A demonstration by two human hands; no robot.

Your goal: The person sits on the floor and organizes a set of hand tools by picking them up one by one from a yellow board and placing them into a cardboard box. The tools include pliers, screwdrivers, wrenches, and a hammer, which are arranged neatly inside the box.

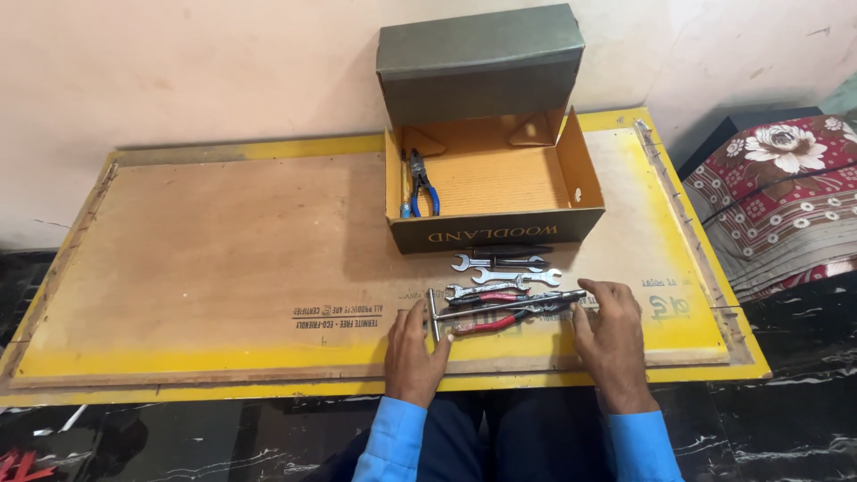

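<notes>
My left hand [415, 353] rests on the plywood board [223, 259] with its fingers touching the cross handle end of a long metal T-handle tool [500, 306]. My right hand [611, 335] lies flat at the tool's other end, fingers spread over its tip. Under and beside the tool lie red-handled pliers [486, 325] and several open-ended spanners [500, 262]. Neither hand grips anything. Behind them stands an open cardboard box [495, 228] with blue-handled pliers [420, 183] inside at its left.
The box's dark lid [480, 62] stands up against the pink wall. The board has yellow edges [696, 268]. A flower-patterned red cloth [786, 196] lies to the right, past the board. Dark marble floor [178, 437] shows below, with my blue sleeves.
</notes>
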